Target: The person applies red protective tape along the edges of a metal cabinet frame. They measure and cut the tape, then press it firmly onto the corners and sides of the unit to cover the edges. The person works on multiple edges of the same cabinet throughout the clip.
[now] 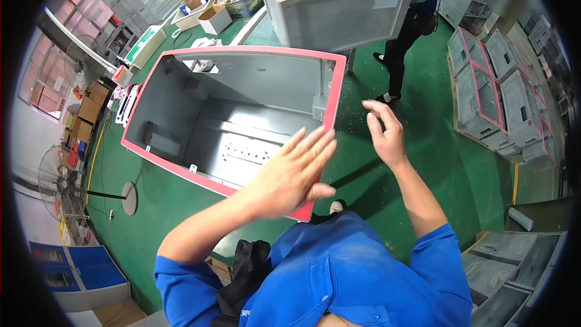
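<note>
A grey metal cabinet box (239,94) lies in front of me, its open side facing up. A pink strip (254,49) runs along its rim. My left hand (296,172), fingers stretched out, is over the near right corner of the rim; whether it touches the strip I cannot tell. To the right of the box, my right hand (387,136) is raised over the floor, its fingers slightly bent and apart, with nothing in it. Inside the box are a perforated panel (245,152) and small brackets. A pale crumpled cloth (203,65) shows through a cutout in its far wall.
A second pink-rimmed grey cabinet (339,18) stands beyond, with a person in blue (417,0) beside it. More cabinets are stacked at the right (484,85) and lower right (505,260). A standing fan (57,175) is at the left, and parts boxes (215,21) lie at the back.
</note>
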